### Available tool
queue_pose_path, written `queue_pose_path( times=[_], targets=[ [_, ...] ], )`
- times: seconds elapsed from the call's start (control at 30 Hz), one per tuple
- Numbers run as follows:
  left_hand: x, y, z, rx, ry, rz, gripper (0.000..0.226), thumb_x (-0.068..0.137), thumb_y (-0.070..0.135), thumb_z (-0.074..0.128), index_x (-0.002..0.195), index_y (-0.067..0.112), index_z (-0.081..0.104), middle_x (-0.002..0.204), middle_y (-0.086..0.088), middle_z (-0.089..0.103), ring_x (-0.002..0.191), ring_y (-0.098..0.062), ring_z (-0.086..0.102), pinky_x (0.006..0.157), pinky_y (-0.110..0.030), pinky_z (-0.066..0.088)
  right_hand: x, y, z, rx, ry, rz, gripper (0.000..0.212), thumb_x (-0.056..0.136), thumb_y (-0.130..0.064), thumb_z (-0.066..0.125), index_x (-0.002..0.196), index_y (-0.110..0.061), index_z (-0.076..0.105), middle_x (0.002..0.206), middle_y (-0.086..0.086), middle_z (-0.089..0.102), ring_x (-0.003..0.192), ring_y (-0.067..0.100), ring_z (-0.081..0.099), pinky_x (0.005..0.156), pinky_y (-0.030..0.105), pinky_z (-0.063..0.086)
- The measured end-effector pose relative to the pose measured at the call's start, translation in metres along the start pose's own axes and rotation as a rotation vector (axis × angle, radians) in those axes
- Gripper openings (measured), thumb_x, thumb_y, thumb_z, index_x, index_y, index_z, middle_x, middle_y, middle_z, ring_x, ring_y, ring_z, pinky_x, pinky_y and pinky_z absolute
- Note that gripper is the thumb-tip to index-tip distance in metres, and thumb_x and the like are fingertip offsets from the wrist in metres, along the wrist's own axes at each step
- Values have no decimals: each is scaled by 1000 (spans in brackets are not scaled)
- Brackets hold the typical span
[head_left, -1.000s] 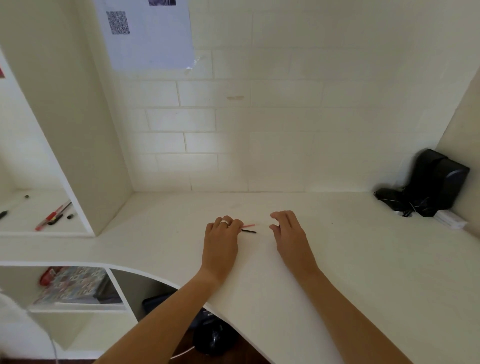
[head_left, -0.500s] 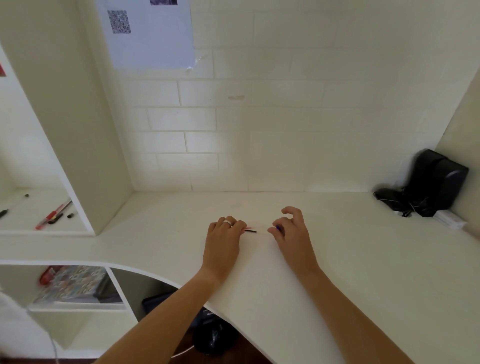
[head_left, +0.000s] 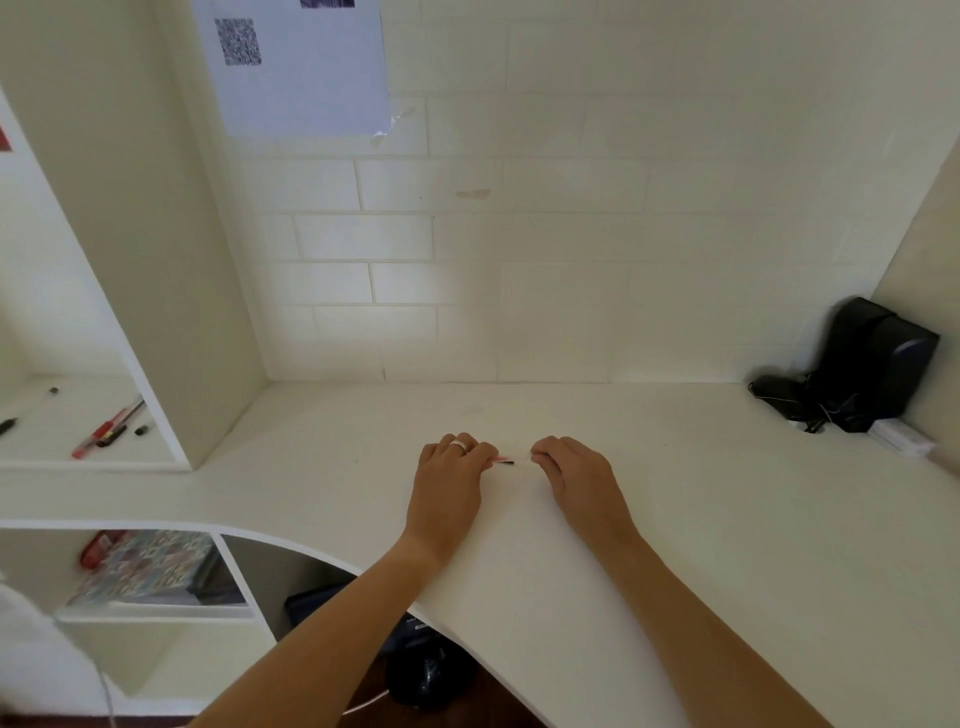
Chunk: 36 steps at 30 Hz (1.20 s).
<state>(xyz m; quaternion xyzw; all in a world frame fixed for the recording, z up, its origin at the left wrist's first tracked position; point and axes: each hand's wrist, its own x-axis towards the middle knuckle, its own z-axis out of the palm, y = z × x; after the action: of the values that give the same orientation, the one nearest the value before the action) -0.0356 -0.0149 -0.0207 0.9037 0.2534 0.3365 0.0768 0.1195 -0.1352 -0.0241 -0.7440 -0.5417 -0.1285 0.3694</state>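
Note:
My left hand (head_left: 448, 480), with a ring on one finger, rests knuckles-up on the white desk (head_left: 675, 519). Its fingertips pinch two thin sticks (head_left: 505, 460), one pink and one black, whose short ends poke out to the right. My right hand (head_left: 574, 478) lies just right of them with its fingers curled. The thumb and forefinger are pinched together a short gap from the stick ends, on something too small to make out.
A black device with cables (head_left: 857, 374) and a white box (head_left: 901, 438) sit in the desk's far right corner. Red and black pens (head_left: 106, 428) lie in the left alcove. A patterned book (head_left: 148, 566) is on a lower shelf. Paper with a QR code (head_left: 291, 62) hangs on the wall.
My right hand lifted its fingers, pinched a small dark piece, then curled down and moved left towards the stick ends. My left hand stayed in place, holding the sticks.

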Motion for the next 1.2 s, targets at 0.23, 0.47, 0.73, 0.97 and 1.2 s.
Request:
queue_pose_path(
  times=[0.23, 0.47, 0.73, 0.97, 1.2],
  targets=[
    [0, -1, 1, 2, -22, 3, 28, 90, 8, 57, 109, 25, 70, 97, 6, 65, 96, -15, 55, 84, -24, 31, -1, -4, -4, 63, 31, -21, 9, 100, -16, 59, 99, -14, 68, 82, -3, 66, 69, 10, 56, 67, 25, 48],
    [0, 1, 0, 3, -7, -33, 19, 95, 16, 56, 106, 24, 70, 96, 5, 65, 96, -14, 54, 85, -26, 35, 0, -6, -11, 172, 45, 149, 21, 96, -33, 66, 90, -17, 54, 62, -2, 59, 55, 15, 53, 55, 29, 45],
    [0, 2, 0, 18, -3, -28, 19, 95, 14, 55, 103, 23, 70, 93, 5, 65, 91, -16, 56, 84, -32, 42, 2, -7, -13, 162, 46, 115, 12, 97, -12, 59, 90, -17, 52, 67, -11, 51, 62, 11, 52, 58, 22, 42],
    [1, 3, -2, 13, -15, -14, 21, 92, 13, 58, 103, 25, 71, 93, 4, 65, 93, -17, 56, 82, -30, 39, 1, -7, -15, 276, -3, 186, 15, 89, -23, 75, 80, -19, 64, 65, -7, 65, 61, 12, 62, 60, 23, 51],
    [0, 3, -2, 12, -18, -8, 22, 91, 12, 58, 104, 25, 71, 94, 4, 65, 93, -16, 55, 81, -26, 35, 3, -3, -14, 311, -11, 192, 12, 88, -6, 71, 92, -18, 71, 78, -11, 71, 71, 10, 70, 68, 26, 59]
  ],
)
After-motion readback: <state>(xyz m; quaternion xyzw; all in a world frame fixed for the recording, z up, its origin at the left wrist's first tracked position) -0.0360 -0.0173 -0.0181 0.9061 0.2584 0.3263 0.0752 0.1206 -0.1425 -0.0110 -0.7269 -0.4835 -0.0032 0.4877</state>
